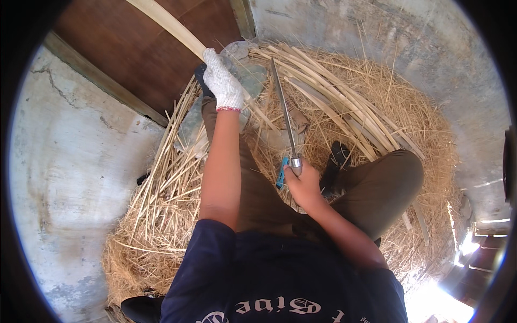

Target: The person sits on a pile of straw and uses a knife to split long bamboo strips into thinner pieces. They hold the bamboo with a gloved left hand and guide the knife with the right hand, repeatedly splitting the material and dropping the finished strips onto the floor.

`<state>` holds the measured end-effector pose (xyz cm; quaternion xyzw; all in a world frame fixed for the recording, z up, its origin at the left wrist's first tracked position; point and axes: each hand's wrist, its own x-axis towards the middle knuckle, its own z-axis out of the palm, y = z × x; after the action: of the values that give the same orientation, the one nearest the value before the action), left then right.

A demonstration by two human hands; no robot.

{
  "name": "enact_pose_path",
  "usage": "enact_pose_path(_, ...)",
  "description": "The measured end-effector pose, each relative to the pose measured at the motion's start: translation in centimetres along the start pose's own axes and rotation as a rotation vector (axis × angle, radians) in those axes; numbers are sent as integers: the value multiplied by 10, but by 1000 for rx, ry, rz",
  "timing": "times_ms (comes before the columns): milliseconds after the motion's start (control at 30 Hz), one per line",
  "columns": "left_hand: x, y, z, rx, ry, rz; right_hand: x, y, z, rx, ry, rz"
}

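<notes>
My left hand, in a white knitted glove with a red cuff edge, is closed around a long pale bamboo strip. The strip slants from the upper left, and a thinner end shows past the glove toward the middle. Lower and to the right, my bare right hand grips a long narrow-bladed knife by its handle, which my fingers mostly cover. A metal collar sits at the blade's base, and the blade points up and away, apart from the strip. Just left of that hand is a blue object, its kind unclear.
Long split strips lie in a bundle at the far right, and thinner sticks are heaped at the left. Shavings cover the floor around my bent legs. A concrete wall and a brown door panel stand close by.
</notes>
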<state>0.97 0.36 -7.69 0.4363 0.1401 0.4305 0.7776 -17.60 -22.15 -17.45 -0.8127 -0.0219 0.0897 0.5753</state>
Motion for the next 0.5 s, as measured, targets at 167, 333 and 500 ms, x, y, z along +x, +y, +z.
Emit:
enact_pose_path(167, -3, -1, 3, 23, -31, -34, 10, 26, 4, -90, -212, 105)
enact_pose_path(333, -15, 6, 7, -23, -36, -28, 3, 7, 1, -116, -70, -54)
enact_pose_path(500, -16, 2, 3, -45, -82, -83, 16, 25, 5, -72, -280, 173)
